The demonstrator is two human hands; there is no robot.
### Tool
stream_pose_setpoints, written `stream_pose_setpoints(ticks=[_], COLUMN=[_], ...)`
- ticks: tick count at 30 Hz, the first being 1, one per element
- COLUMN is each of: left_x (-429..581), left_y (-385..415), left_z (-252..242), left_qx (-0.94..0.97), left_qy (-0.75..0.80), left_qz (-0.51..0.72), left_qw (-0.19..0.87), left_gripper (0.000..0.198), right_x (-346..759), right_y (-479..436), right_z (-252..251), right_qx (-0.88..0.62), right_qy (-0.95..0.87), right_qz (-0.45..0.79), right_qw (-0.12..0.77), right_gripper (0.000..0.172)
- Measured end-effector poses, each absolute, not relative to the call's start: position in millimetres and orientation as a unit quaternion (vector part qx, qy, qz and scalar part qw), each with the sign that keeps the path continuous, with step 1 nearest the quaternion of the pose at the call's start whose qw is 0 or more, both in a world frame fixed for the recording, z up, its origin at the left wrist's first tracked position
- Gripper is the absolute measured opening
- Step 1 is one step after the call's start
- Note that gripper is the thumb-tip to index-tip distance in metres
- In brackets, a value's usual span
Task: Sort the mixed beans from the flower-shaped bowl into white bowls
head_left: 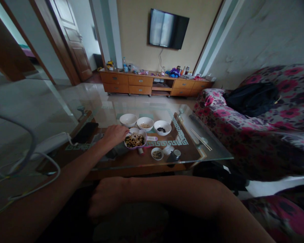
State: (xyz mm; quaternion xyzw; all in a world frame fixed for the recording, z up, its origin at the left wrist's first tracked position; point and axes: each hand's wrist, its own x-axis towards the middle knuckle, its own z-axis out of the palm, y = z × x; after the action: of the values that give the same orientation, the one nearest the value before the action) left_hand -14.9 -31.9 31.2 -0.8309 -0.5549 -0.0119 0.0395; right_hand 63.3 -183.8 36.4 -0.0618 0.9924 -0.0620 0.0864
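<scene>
Centrally, a white scalloped bowl (145, 141) of dark and pale pieces sits on the clear glass table (219, 153), just beside the left hand (118, 132), which pinches a slim utensil (130, 132). Alongside, a white-and-pink tag (152, 138) bears illegibly small print. Well apart, nearer the body, the right hand (103, 197) is curled fist-like.

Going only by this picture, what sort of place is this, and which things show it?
Most likely a living room in a home: a television hangs on the wall, a flowered sofa stands at the right, and there is a low glass table.
</scene>
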Motion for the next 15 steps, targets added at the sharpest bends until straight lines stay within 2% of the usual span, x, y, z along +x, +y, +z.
stream_pose_setpoints(ticks=[5,8,12,15], left_x=[-20,-21,-11,3], left_y=[-27,-23,-13,-4], left_z=[26,28,31,24], left_qx=[-0.827,-0.808,-0.748,-0.721], left_qy=[-0.559,-0.58,-0.614,-0.608], left_qz=[-0.021,-0.093,-0.248,-0.315], left_qw=[0.053,0.046,-0.037,-0.106], left_gripper=[0.037,0.035,0.031,0.031], right_x=[64,64,65,69], right_y=[-184,-184,-177,-165], right_z=[41,40,36,37], right_qx=[-0.061,-0.054,-0.052,0.0], right_qy=[0.99,0.99,0.992,0.989], right_qz=[-0.06,-0.059,-0.054,-0.028], right_qw=[0.108,0.113,0.102,0.145], right_gripper=[0.028,0.029,0.026,0.029])
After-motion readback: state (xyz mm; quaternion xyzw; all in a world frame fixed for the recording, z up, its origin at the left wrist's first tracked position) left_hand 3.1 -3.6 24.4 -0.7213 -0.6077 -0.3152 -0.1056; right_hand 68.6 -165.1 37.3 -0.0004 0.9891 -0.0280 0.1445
